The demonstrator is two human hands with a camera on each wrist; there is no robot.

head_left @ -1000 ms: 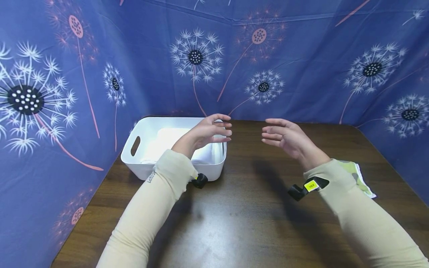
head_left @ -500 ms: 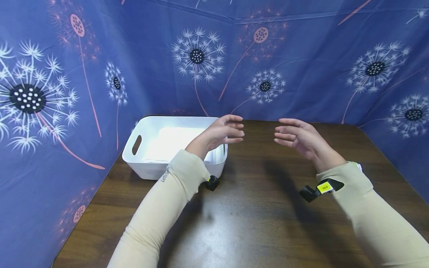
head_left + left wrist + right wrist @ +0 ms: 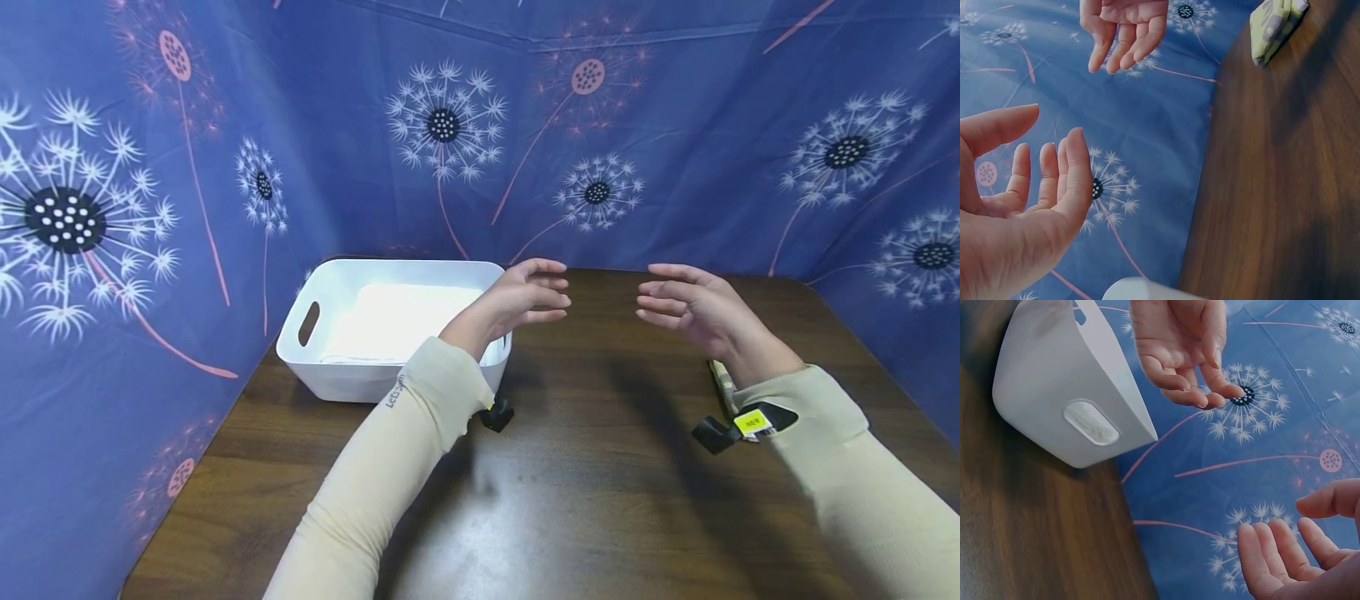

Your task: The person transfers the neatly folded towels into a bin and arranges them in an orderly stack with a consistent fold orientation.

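Note:
My left hand [image 3: 517,300] hovers in the air at the right end of a white plastic bin [image 3: 360,383], fingers relaxed and slightly bent, nothing in them. Across a gap, my right hand [image 3: 708,312] is held up over the table's right half, palm turned toward the left one, also holding nothing. A folded green and yellow patterned cloth [image 3: 1275,28] lies on the wood; in the head view the right wrist covers most of that cloth [image 3: 723,387]. Through the bin's handle hole some white material [image 3: 1092,424] shows.
The brown wooden table [image 3: 570,500] carries the bin at its back left. A blue curtain [image 3: 337,167] with dandelion prints hangs behind the table and along its sides. Black wrist camera mounts [image 3: 716,435] stick out below both sleeves.
Both hands have drifted to the right, still apart and facing each other. The left hand uncovers more of the bin's inside, and the right arm now hides most of the cloth.

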